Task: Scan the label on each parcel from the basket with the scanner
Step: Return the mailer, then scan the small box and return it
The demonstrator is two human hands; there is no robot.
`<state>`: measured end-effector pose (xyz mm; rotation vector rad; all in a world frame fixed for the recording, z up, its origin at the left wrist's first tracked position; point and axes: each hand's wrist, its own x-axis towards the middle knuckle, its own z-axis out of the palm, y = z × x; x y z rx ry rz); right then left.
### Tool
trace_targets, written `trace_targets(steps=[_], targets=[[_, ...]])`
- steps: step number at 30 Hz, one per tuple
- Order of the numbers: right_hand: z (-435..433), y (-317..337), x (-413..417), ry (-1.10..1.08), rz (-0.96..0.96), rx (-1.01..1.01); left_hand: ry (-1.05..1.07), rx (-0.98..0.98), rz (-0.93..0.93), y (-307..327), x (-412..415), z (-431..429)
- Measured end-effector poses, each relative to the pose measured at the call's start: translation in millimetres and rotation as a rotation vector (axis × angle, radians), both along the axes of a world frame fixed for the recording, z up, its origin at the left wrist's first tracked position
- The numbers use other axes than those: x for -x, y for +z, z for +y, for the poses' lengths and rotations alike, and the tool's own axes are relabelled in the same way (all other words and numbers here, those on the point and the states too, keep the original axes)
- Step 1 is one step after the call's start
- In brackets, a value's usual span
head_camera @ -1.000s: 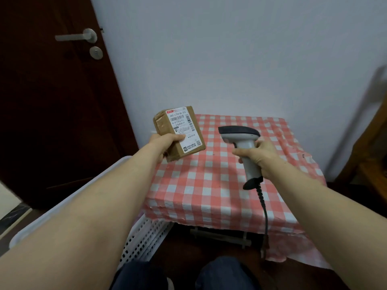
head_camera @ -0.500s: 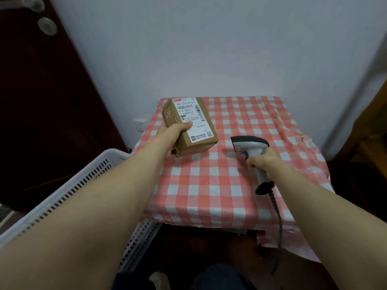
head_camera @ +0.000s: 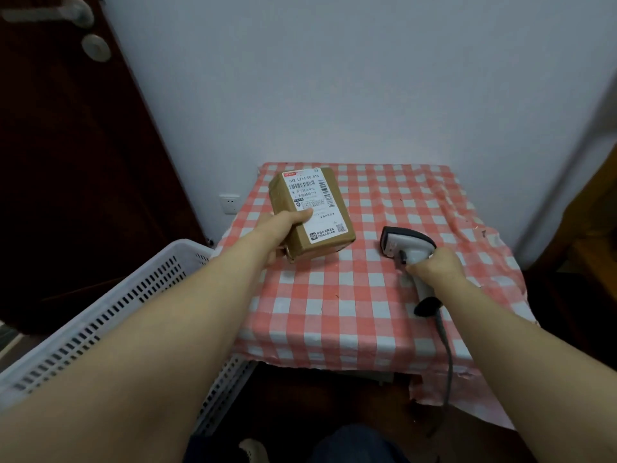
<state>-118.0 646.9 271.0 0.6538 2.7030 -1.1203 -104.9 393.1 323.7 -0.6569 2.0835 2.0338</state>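
Observation:
A brown cardboard parcel with a white shipping label facing up is low over the left part of the table; its near end seems to touch the cloth. My left hand grips its left side, thumb on the label. My right hand holds the grey scanner by its handle. The scanner lies low on the cloth to the right of the parcel, head pointing left. Its cable hangs over the table's front edge.
The small table wears a red-and-white checked cloth and stands against a white wall. A white slotted plastic basket sits at the lower left beside it. A dark wooden door is at the left, dark furniture at the right edge.
Both hands have come down toward the table. The parcel went from held up in the air to low over the cloth, and the scanner dropped from upright to lying on the cloth.

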Motion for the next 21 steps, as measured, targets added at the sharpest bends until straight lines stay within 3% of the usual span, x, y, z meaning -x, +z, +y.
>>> trace_targets(steps=[3, 6, 10, 15, 21], targets=[[-14, 14, -9, 0.034, 0.168, -0.028, -0.022, -0.039, 0.019, 6, -15, -11], [-43, 35, -20, 0.205, 0.258, 0.182, -0.052, -0.080, 0.028, 12, -29, -22], [-108, 63, -46, 0.372, 0.131, 0.554, -0.076, -0.151, 0.059, 27, -65, -54], [-189, 69, -73, 0.550, -0.021, 0.693, -0.036, -0.201, 0.087, 34, -110, -118], [-290, 62, -97, 0.666, 0.021, 0.771, 0.094, -0.232, 0.093, 19, -161, -207]])
